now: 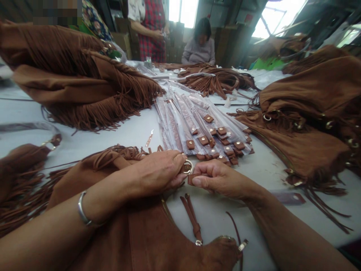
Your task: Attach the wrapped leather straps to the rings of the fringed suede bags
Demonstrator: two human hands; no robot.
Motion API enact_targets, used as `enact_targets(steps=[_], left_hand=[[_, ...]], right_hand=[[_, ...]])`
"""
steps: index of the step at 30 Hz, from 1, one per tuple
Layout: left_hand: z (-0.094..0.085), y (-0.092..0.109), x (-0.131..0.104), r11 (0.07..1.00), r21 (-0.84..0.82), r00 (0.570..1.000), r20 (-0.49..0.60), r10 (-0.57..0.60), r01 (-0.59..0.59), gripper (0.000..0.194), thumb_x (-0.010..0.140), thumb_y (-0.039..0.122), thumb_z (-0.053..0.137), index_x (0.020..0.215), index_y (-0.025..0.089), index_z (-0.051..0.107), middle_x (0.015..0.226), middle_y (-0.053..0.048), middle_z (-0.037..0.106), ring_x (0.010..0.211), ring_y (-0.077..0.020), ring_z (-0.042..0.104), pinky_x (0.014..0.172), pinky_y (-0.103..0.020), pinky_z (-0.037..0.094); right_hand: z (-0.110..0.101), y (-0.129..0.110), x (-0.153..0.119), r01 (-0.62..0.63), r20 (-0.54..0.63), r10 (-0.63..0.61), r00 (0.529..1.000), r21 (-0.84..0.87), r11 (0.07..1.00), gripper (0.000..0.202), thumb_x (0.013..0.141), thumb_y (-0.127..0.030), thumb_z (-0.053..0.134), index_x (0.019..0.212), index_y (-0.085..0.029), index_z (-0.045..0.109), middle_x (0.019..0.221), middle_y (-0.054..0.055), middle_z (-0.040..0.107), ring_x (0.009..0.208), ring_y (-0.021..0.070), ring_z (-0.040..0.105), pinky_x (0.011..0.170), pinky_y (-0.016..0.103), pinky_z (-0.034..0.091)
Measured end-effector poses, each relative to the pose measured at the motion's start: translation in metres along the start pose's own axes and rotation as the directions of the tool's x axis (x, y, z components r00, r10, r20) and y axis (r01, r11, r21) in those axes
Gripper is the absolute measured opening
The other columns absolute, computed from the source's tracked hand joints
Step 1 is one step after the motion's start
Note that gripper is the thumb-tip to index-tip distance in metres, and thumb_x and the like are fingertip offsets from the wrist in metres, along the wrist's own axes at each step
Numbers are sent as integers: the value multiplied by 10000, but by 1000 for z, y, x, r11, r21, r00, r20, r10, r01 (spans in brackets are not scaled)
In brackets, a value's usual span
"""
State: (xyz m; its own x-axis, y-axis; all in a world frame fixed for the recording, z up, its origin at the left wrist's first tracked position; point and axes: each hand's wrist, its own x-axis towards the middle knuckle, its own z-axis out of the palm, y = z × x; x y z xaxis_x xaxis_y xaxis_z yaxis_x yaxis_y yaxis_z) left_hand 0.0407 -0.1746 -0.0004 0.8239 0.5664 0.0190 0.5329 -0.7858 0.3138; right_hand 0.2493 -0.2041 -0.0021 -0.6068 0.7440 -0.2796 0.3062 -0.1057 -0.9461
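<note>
A brown fringed bag [141, 229] lies in front of me, its curved zipped opening facing right. My left hand [160, 171] is closed on the bag's end beside a gold metal ring [188, 166], which pokes out past the fingers. Pinched between the thumb and fingers of my right hand [217, 177] is the tip of a brown leather strap [191, 180], right below the ring. Whether the strap passes through the ring I cannot tell. Below the hands hangs a knotted leather zipper pull [192, 218] on the white table [270, 165].
Plastic-sleeved straps with snap ends [203, 124] lie piled just beyond my hands. Fringed bags are heaped at left [84, 79] and right [313, 113]. A bundle of brown strips [217, 81] lies farther back. Two people, one in a checked apron [152, 30], are across the table.
</note>
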Motion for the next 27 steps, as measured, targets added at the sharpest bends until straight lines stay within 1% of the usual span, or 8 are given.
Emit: enact_targets(steps=[5,10,13,16,18,21,24,27], left_hand=[[-4,2,-1,999,-46,1000,-12,19,-20,136,868,263,428,973,177,429,858,-22,511,743,-157,490,662,-265,376],[-7,2,0,995,-88,999,-6,46,-46,85,861,229,425,925,172,434,829,-18,502,729,-144,479,657,-251,370],[-6,2,0,994,-105,999,-13,31,-32,76,854,225,430,907,171,429,803,-11,493,700,-138,470,633,-248,359],[-4,1,-1,993,-122,999,-44,5,-10,90,847,232,443,913,174,421,788,-1,485,676,-131,463,608,-242,348],[-4,0,-2,991,-131,998,-59,-7,-1,95,849,239,447,915,177,418,781,5,485,668,-127,463,602,-239,344],[-5,-1,-3,991,-132,998,-57,-21,14,99,855,247,449,918,178,416,785,6,493,663,-123,469,597,-235,342],[-6,0,-2,996,-88,998,-42,-38,35,104,853,263,452,905,180,417,768,7,497,641,-126,474,575,-238,333],[-5,0,-1,1000,-19,998,-55,-13,12,104,851,277,446,878,182,415,748,4,499,635,-137,476,566,-244,330]], right_hand=[[-1,2,2,18,45,-19,999,31,999,252,828,-335,569,711,-121,507,547,-58,398,468,40,320,413,161,227],[1,-1,0,-6,1,6,1000,43,999,232,825,-312,576,712,-123,505,535,-64,395,451,36,313,408,154,241],[2,-3,0,4,-19,-3,1000,47,999,224,822,-310,577,714,-126,508,539,-62,399,453,39,328,411,155,252],[5,-4,0,30,-44,-27,999,72,997,235,819,-333,570,722,-127,513,553,-58,393,456,42,319,413,163,239],[7,-4,0,36,-74,-31,997,78,996,242,818,-348,562,735,-125,522,556,-57,385,457,43,305,413,170,219],[12,-5,-1,31,-170,-21,985,54,998,255,813,-352,558,699,-129,507,530,-64,363,446,43,275,416,182,193],[15,-5,-1,29,-238,-22,971,27,999,257,796,-336,568,656,-135,491,509,-72,341,441,42,253,427,192,185],[15,-6,-2,37,-267,-31,963,16,999,246,780,-338,574,661,-130,515,528,-63,358,463,48,268,442,199,197]])
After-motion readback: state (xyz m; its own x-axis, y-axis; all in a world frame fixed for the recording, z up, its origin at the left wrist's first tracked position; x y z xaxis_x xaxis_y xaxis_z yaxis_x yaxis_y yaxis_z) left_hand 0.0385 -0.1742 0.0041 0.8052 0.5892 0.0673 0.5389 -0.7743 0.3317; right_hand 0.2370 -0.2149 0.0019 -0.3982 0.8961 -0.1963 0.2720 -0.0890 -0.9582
